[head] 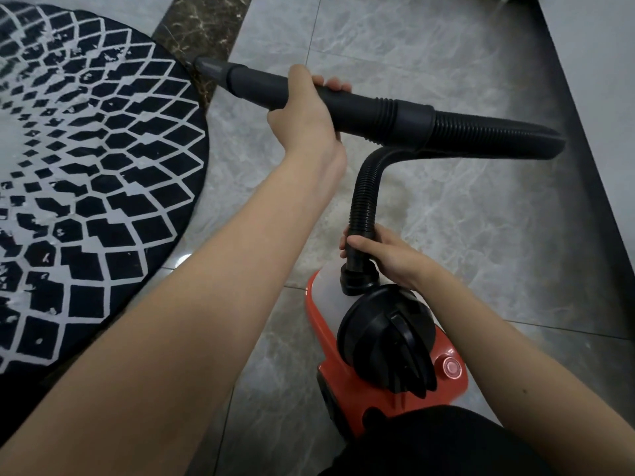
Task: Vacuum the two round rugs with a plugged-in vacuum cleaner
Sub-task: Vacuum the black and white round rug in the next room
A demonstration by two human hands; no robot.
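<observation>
Left hand [305, 111] is wrapped right round the black wand [261, 89] of the vacuum, fingers [335, 83] curled over the far side and thumb underneath, a full closed grip. Out beyond those fingers the wand narrows to a grey nozzle tip [206, 66], and that tip sits right at the edge of the round rug [86, 166], where black pile meets the dark marble strip [196, 29] in the floor. Whether the tip actually touches the rug, I can't tell.

The rug itself lies off to the far side of the left forearm: black with a white lattice pattern, and there are pale flecks scattered over it (thickest toward its upper part).

Behind the left fingers, the wand runs into a ribbed collar and then the corrugated hose [364, 197], which loops out, bends hard and drops down to the right hand [388, 255]. Right fingers are closed around the lower end of the hose, just above the black connector where it plugs into the machine.

Directly below that right hand sits the vacuum cleaner [388, 345], red body with a black domed top, a round button [450, 366] on the casing near the wrist side. It rests on the grey marbled floor tiles [446, 218], just beside the rug but apart from it.
</observation>
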